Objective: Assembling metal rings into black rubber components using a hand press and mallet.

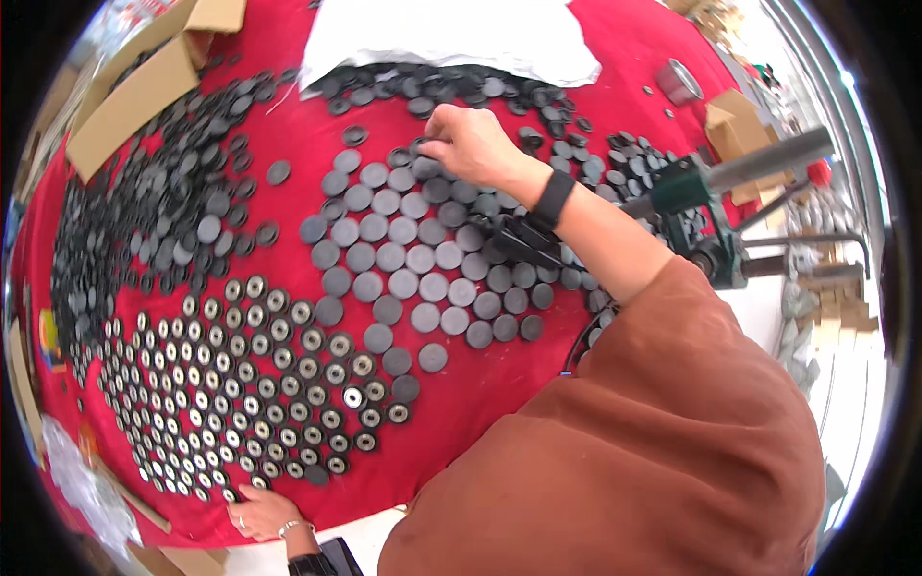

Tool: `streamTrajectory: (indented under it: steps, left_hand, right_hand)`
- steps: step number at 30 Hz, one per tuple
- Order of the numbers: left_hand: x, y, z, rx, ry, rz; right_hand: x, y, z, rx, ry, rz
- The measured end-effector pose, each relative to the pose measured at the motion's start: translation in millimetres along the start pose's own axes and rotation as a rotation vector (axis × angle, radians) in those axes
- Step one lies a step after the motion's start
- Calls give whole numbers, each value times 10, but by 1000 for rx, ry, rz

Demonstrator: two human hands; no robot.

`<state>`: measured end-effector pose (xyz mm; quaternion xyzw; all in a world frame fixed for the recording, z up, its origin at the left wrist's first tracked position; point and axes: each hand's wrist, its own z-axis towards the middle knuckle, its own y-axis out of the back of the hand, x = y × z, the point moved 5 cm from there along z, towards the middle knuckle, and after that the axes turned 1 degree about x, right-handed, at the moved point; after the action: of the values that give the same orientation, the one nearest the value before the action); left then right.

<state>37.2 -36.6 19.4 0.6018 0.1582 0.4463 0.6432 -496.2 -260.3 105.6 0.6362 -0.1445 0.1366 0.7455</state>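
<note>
1. Probably light and stiff, the small round dark-grey discs with flat, matte tops (421, 258) lie close together in a broad patch at the middle of the desk spread with red cloth (461, 403). Rubber or hard plastic would be my guess; the material cannot be told for certain.
2. At the far edge of that patch is the right hand (473, 146), palm down, fingers bent low over the discs. Its fingertips are partly hidden, so I cannot tell whether they are clamped on a disc or apart.
3. Each disc is best taken by opposite sides of its rim, between thumb and forefinger; the flat top offers nothing to pinch, and close neighbours leave little finger room.
4. Nearer and to the left, the round black pieces with pale, metallic-looking ring centres (308, 368) sit in loose rows. If those centres are metal, they should feel somewhat heavier; the dark outer rim is the place to hold.
5. By their near edge is the left hand (261, 516), fingertips at the lowest pieces; whether it grips one cannot be told.
6. Neither kind looks fragile, but a sideways nudge could slide several or ruck the soft cloth, so lifting straight up seems safer.
</note>
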Motion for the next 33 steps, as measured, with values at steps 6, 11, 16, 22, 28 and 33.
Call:
streamTrajectory:
  steps: [6, 11, 16, 22, 28, 33]
  left_hand:
    - [18, -70, -53, 29, 14, -92]
    - [-24, -5, -54, 45, 7, -141]
    - [11, -4, -92, 29, 12, -161]
    - [-45, -78, -63, 22, -21, -133]
    - [398, -363, 162, -256, -66, -65]
    - [-113, 92, -83, -172, -68, -167]
  right_hand:
    - [1259, -534, -252, 362, 295, 509]
    - [1683, -894, -535, 255, 759, 190]
    - [1782, -974, -758, 119, 914, -74]
    - [1694, -1084, -913, 0, 966, -123]
    - [1829, -1148, -991, 150, 972, -146]
    - [1751, -1139, -898, 342, 865, -261]
